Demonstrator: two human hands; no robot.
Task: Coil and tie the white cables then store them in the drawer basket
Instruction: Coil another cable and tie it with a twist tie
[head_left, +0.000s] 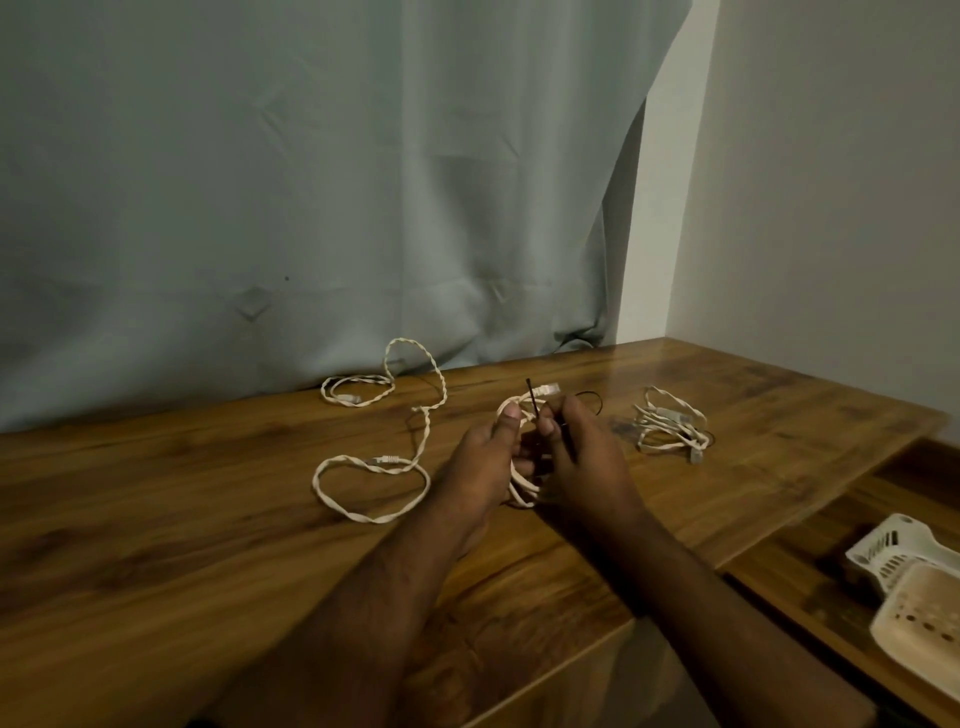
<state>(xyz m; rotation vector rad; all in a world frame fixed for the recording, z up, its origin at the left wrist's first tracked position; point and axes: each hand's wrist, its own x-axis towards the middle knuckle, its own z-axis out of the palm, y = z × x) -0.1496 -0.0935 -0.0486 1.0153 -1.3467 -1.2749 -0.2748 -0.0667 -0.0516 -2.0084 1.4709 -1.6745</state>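
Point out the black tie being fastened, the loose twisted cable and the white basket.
black tie (529, 391): head view, on its upright free end.
loose twisted cable (422, 439): head view, on its middle stretch.
white basket (883, 544): head view, on its slotted wall.

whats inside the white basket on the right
The white basket shows only its bare perforated floor; no cables are in it. Its far end is cut off by the frame edge.

head view, forward-down, close over table (208, 519)
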